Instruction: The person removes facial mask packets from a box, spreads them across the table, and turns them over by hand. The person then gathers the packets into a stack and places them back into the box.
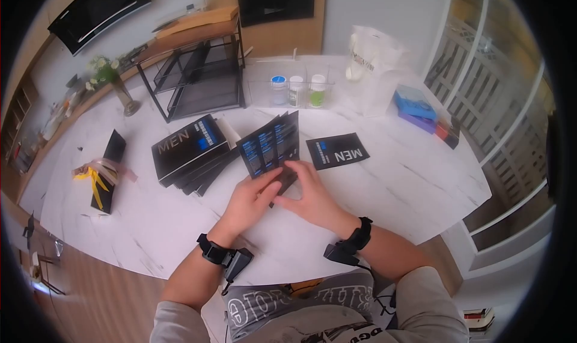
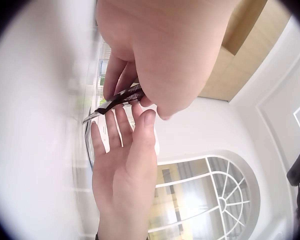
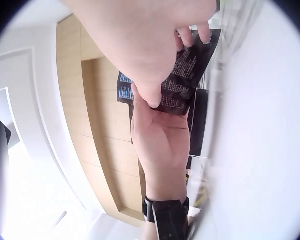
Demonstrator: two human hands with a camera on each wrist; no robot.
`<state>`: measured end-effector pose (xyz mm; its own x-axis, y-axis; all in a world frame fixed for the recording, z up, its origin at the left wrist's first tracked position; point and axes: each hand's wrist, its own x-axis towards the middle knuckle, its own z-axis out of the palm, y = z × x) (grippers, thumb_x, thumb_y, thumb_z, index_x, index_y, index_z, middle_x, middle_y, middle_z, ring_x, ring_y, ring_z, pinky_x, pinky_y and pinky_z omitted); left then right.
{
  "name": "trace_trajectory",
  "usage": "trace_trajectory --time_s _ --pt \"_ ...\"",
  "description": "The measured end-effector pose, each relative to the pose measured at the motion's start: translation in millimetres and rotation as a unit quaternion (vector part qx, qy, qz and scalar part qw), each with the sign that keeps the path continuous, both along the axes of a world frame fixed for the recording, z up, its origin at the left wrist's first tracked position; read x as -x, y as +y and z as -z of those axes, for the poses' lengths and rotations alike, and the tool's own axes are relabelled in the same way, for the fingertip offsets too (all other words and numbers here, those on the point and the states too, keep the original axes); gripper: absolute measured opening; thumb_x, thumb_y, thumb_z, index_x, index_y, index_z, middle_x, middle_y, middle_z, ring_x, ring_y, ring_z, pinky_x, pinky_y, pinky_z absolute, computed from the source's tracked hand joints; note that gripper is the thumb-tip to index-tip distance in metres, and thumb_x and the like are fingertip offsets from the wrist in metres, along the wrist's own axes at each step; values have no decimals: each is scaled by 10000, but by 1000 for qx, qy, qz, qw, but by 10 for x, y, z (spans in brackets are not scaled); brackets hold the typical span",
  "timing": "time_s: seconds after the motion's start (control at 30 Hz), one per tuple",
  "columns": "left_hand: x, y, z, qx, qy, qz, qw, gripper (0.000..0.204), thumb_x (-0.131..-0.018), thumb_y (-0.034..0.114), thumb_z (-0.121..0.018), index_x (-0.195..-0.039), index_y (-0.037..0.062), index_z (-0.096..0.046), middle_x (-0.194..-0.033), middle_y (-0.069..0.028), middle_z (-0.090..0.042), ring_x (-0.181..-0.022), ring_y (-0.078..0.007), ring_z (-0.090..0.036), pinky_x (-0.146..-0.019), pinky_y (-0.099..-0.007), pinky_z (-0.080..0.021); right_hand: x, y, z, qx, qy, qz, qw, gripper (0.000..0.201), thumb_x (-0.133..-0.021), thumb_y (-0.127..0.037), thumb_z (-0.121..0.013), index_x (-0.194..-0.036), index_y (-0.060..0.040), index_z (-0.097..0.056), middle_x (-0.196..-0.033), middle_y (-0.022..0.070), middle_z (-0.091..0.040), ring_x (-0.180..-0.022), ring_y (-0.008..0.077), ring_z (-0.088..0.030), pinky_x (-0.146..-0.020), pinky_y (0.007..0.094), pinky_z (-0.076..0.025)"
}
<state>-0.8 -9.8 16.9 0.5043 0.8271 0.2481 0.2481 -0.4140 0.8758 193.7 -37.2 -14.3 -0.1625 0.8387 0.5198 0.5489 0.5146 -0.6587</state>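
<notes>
Several flat black sachets (image 1: 259, 152) with blue and white print stand fanned upright between the two hands in the head view. My left hand (image 1: 247, 203) holds them near their lower edge; in the left wrist view its fingers pinch a glossy black edge. The right hand (image 1: 314, 200) is at their right side, and the left wrist view shows its fingers extended, tips at the sachets. Another black sachet (image 1: 338, 151) marked MEN lies flat on the right. To the left, a black MEN box (image 1: 187, 148) tops a stack of dark boxes.
A narrow black box (image 1: 113, 181) with a ribbon bow stands left. Behind are a black wire rack (image 1: 201, 81), a clear organizer (image 1: 258, 97) with bottles, and a white paper bag (image 1: 375, 72). Blue and purple boxes (image 1: 415, 106) lie at the right.
</notes>
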Motion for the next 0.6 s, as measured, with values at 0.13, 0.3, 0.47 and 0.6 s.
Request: trace_trajectory --time_s 0.13,0.3,0.47,0.6 --pt "-6 12 93 -61 -46 135 988 589 -957 387 -635 -1431 60 -509 -1431 -203 -471 -1323 -326 -464 -1076 -381 -379 23 50 99 37 39 -43 998 851 -779 -215 -823 -1446 -11 -335 -1379 255 -425 -1291 395 -455 -1069 442 -401" --pt "14 84 126 -24 -78 260 962 581 -990 507 -534 -1399 95 -558 -1592 -209 -235 -1431 -307 -341 -1168 -421 -272 23 19 39 108 158 -51 980 727 -809 -107 -758 -1410 19 -368 -1295 222 -544 -1186 334 -578 -972 393 -481" --pt "30 126 189 8 -118 270 956 588 -993 538 -504 -1362 90 -597 -1604 -183 -251 -1480 -323 -234 -1187 -435 -207 -29 99 201 94 190 -50 976 504 -878 -90 -682 -1327 17 -478 -1143 163 -642 -1059 254 -643 -896 364 -509" --pt "53 124 177 31 -105 215 970 579 -996 504 -532 -1341 42 -590 -1582 -141 -300 -1382 -307 -414 -1117 -445 -351 -177 162 157 213 293 -19 932 337 -984 -134 -586 -1281 14 -535 -1103 97 -665 -1020 173 -640 -876 329 -507"
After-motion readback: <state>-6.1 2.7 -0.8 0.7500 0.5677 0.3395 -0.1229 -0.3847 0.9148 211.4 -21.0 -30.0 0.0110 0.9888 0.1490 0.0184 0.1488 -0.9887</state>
